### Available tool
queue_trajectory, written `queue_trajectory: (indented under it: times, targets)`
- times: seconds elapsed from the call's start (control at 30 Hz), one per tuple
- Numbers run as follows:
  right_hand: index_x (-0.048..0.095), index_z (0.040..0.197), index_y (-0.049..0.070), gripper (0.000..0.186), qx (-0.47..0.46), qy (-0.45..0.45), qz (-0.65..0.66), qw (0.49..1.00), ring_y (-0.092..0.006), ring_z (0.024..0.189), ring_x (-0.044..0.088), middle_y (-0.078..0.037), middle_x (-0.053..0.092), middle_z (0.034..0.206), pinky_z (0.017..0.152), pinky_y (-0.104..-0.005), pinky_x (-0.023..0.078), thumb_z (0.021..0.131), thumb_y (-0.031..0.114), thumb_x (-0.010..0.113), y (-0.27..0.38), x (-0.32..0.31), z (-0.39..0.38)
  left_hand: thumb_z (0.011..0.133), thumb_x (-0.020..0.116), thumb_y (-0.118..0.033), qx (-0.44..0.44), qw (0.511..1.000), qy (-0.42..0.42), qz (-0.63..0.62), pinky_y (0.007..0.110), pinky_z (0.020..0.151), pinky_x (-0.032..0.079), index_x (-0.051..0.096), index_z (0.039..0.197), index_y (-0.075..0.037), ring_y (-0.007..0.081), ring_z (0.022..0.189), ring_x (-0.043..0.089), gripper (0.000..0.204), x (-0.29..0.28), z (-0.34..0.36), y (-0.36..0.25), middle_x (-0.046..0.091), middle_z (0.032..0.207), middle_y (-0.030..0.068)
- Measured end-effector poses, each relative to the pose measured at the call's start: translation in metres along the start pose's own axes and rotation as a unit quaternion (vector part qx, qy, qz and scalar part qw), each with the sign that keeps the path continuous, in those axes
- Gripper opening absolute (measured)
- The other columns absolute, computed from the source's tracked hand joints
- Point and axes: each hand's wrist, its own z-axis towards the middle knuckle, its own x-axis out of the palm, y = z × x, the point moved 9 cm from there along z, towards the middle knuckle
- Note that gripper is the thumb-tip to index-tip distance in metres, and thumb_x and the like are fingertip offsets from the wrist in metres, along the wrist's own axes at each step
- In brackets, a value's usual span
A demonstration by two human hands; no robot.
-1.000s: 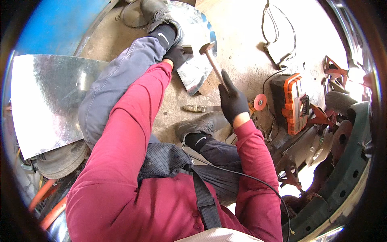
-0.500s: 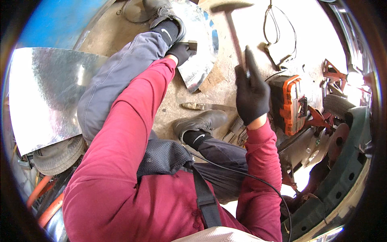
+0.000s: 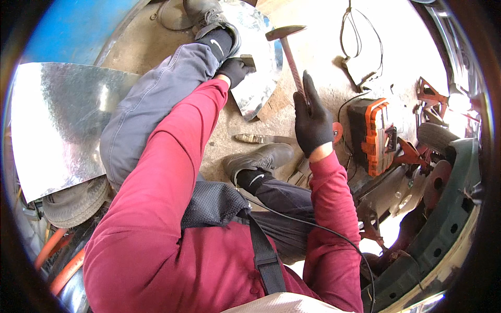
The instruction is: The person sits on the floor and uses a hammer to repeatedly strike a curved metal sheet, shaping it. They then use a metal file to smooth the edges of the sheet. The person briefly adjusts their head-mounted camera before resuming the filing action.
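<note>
My right hand (image 3: pixel 314 121), in a black glove, is closed round the handle of a hammer (image 3: pixel 292 60), its index finger stretched along the shaft. The hammer head is up and away from me, to the right of a shiny sheet-metal piece (image 3: pixel 258 86) with a curved edge. My gloved left hand (image 3: pixel 233 72) grips a small dark block (image 3: pixel 247 61) at the left part of that sheet. Beside the sheet, my left shoe (image 3: pixel 206 15) rests at the top. The underside of the block, where it meets the metal, is hidden.
A knife-like tool with a worn handle (image 3: pixel 253 138) lies on the floor by my right shoe (image 3: pixel 261 159). An orange-and-black toolbox (image 3: pixel 373 135) and red jack stands (image 3: pixel 432 96) are at the right. Another metal sheet (image 3: pixel 62 120) leans over a tire (image 3: pixel 75 201) at the left. A cable (image 3: pixel 360 39) lies at the upper right.
The hammer has swung down and to the left with my right hand, and its head is nearer the sheet. My left hand and the block have barely moved.
</note>
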Motion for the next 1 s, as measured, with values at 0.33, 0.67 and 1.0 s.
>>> queue_trajectory:
  times: [0.33,0.67,1.0]
  targets:
    - [0.052,0.154,0.014,0.052,-0.036,0.037,-0.171,0.984,-0.0436,0.09,0.074,-0.024,0.075,0.103,0.074,-0.0482,0.059,0.104,0.019,0.066,-0.03,0.023,-0.015,0.099,0.065,-0.047,-0.03,0.982,-0.002,-0.185,0.044,0.103,0.053,0.076,0.125,-0.01,0.0359,0.118,0.07,0.047,-0.033,-0.007,-0.04,0.073,0.129,0.019]
    - [0.052,0.157,0.011,0.053,0.004,-0.002,0.022,1.0,-0.0278,0.095,0.079,-0.028,0.073,0.123,0.078,-0.0384,0.059,0.106,0.013,0.065,-0.003,-0.01,0.002,0.1,0.066,-0.056,-0.039,0.975,-0.06,-0.211,0.045,0.098,0.053,0.077,0.114,-0.002,0.0397,0.112,0.07,0.057,0.009,0.005,0.019,0.075,0.118,0.023]
    - [0.051,0.156,0.0,0.053,0.028,-0.039,0.048,0.998,-0.0214,0.132,0.063,-0.022,0.063,0.149,0.105,-0.0334,0.052,0.107,0.012,0.065,0.008,-0.069,-0.003,0.093,0.073,-0.045,-0.077,0.976,-0.087,-0.185,0.042,0.087,0.058,0.078,0.11,-0.003,0.0377,0.1,0.076,0.046,-0.087,-0.005,-0.044,0.078,0.106,0.0225]
